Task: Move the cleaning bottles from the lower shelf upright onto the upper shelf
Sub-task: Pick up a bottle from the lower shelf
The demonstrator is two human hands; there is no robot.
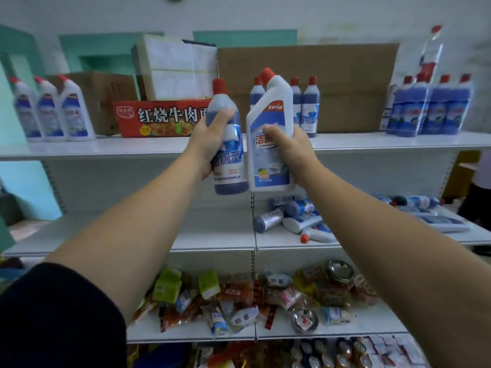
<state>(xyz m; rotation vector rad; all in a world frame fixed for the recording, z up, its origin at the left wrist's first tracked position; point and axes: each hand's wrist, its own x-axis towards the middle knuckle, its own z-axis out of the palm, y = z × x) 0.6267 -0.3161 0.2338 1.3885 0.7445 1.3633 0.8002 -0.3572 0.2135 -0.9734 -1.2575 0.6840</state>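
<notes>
Holding one bottle in each hand, we have the blue bottle in our left hand, fingers curled tight round its shoulder. The white bottle is in our right hand, thumb across the label and fingers wrapped behind. Both bottles are upright, caps up, raised in front of the upper shelf and close together at the base.

To set them down well, we judge it best to lift each base clear over the shelf lip and land it flat. We should let go only once it stands steady.

The free stretch ahead looks narrow. A row of upright bottles stands just behind the white one, and a red carton sits just behind the blue one. So we should place near the front edge without knocking them.

Further left stand three white bottles; to the right is a wrapped pack of blue ones. On the lower shelf more bottles lie heaped on their sides. Snack packets fill the shelf below.
</notes>
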